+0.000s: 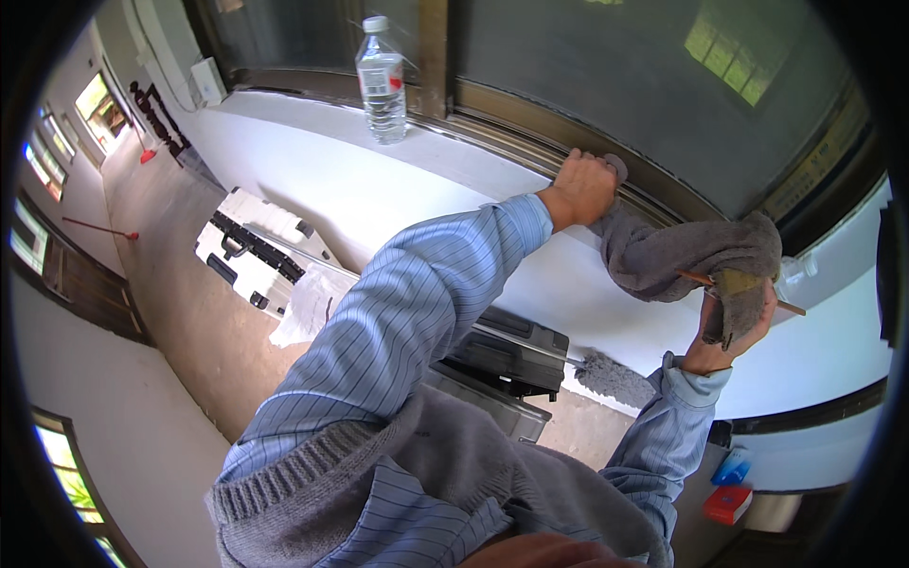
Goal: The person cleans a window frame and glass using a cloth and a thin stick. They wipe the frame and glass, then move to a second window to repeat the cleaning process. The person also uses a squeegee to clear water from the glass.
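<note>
My left hand [582, 187] is closed on one end of a grey towel [653, 251], down at the window track [511, 147]. The towel runs from there in a twisted bunch to my right hand [734, 331], lower and to the right. Those fingers are wrapped round the towel's other end, together with a thin wooden stick [792, 308] that pokes out on both sides. A brownish-yellow patch [739, 282] shows on the cloth there. Above the track stands the dark-framed window glass [606, 95].
A clear water bottle [382, 85] stands upright on the white sill [284, 114], left of my left hand. Below are a white hard case [260, 246], a black case [511, 355] and a grey fluffy duster [614, 375]. A red box [727, 505] lies at lower right.
</note>
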Available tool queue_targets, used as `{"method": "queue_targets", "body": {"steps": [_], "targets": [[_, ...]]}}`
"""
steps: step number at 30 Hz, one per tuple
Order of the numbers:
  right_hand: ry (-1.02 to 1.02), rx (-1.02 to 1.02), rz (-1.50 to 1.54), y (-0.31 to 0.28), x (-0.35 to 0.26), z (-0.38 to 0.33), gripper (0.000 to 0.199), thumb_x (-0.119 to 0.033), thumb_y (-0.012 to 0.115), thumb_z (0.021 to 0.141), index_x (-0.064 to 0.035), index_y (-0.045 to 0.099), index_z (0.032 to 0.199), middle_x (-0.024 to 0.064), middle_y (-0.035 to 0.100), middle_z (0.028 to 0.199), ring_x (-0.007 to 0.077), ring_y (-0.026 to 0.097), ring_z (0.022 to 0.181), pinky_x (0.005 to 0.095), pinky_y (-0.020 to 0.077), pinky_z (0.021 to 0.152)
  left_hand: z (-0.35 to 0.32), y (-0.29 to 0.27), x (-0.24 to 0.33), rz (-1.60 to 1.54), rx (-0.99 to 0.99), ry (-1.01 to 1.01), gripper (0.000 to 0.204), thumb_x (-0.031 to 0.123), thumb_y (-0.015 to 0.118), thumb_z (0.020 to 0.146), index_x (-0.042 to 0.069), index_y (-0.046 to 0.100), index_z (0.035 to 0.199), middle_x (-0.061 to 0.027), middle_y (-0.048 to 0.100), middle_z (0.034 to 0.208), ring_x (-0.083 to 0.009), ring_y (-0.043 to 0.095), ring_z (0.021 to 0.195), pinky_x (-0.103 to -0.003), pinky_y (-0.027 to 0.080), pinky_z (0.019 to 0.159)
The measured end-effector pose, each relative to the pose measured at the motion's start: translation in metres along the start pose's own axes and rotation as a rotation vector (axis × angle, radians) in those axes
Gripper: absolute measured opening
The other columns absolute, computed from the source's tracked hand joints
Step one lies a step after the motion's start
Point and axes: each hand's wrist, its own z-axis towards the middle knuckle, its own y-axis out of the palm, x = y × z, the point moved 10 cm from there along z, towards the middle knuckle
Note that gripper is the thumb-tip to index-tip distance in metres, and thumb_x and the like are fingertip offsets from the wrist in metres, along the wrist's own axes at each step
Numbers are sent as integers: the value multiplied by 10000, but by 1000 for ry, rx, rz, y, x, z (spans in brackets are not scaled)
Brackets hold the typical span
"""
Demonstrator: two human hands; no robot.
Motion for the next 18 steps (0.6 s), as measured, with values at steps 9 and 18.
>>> {"method": "queue_targets", "body": {"steps": [9, 18], "targets": [[317, -78, 148, 122, 83, -14, 333, -284, 531, 864, -40, 558, 1088, 71, 593, 1063, 194, 581, 958, 311, 481, 831, -49, -49, -173, 149, -39, -378, 195, 172, 537, 774, 35, 642, 864, -177, 650, 922, -328, 628, 872, -411, 479, 786], [287, -117, 177, 131, 77, -21, 302, -281, 567, 851, -102, 557, 1094, 59, 577, 1053, 180, 574, 958, 348, 523, 781, -51, -55, -184, 81, 158, -285, 165, 126, 516, 771, -2, 611, 816, -203, 636, 884, -368, 610, 826, -436, 486, 760]]}}
